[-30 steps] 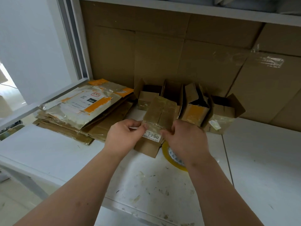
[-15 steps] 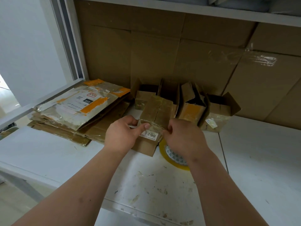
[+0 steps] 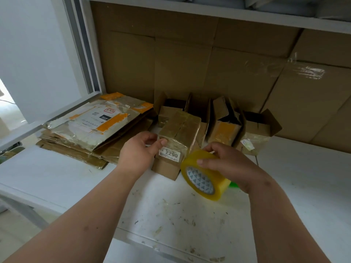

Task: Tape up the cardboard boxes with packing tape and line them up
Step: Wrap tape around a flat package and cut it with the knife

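Note:
A small cardboard box (image 3: 178,137) with a white "2290" label stands on the white table, its top flaps closed and covered with shiny tape. My left hand (image 3: 140,151) holds its left side, thumb pressed on the upper front edge. My right hand (image 3: 226,164) grips a yellow roll of packing tape (image 3: 204,176), lifted just right of the box. Behind it, three small boxes stand in a row with open flaps: one (image 3: 167,111) at the left, one (image 3: 226,120) in the middle, one (image 3: 256,133) at the right.
A stack of flattened cardboard and mailers (image 3: 95,130) lies at the left on the white table (image 3: 303,186). Large cardboard sheets (image 3: 209,63) line the back wall under a shelf. A small green object (image 3: 233,185) peeks out behind the tape roll.
My right hand left the box front and picked up the tape roll from the table, raising it beside the box. My left hand stayed on the box.

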The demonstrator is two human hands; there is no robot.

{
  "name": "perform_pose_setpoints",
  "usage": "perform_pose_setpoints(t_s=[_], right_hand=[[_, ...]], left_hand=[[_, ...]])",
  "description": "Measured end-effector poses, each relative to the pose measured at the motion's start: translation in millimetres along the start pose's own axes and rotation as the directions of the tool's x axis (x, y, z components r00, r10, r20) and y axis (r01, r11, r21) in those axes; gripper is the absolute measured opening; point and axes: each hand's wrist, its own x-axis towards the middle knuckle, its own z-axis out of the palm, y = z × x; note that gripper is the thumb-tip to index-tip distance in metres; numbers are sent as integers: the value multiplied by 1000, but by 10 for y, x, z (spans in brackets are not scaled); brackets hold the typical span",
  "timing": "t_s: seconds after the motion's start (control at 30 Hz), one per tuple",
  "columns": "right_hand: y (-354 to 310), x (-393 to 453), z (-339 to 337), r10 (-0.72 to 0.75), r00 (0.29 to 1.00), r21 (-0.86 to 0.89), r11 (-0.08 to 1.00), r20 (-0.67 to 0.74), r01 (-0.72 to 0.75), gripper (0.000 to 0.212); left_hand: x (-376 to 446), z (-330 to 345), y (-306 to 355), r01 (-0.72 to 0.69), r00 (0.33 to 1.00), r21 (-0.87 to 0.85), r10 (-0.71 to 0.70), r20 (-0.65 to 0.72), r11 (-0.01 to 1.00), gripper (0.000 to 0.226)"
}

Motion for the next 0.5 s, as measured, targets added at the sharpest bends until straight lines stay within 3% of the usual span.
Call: perform_pose_setpoints(t_s=[0.1,0.2,0.33,0.5], right_hand=[[66,-7,84,-32,999,181,983,45,23,20],[157,-4,194,-71,992,426,905,108,18,27],[239,28,315,-110,987,533,846,115,32,35],[319,75,384,-171,975,551,832,144,64,63]], left_hand=[[-32,-17,15,2,999,-2,-2,-37,1000,51],[-83,-20,56,-90,992,100,98,-74,991,38],[-136,31,198,-196,974,235,217,-66,952,39],[-115,33,359,-118,993,380,110,45,917,95]])
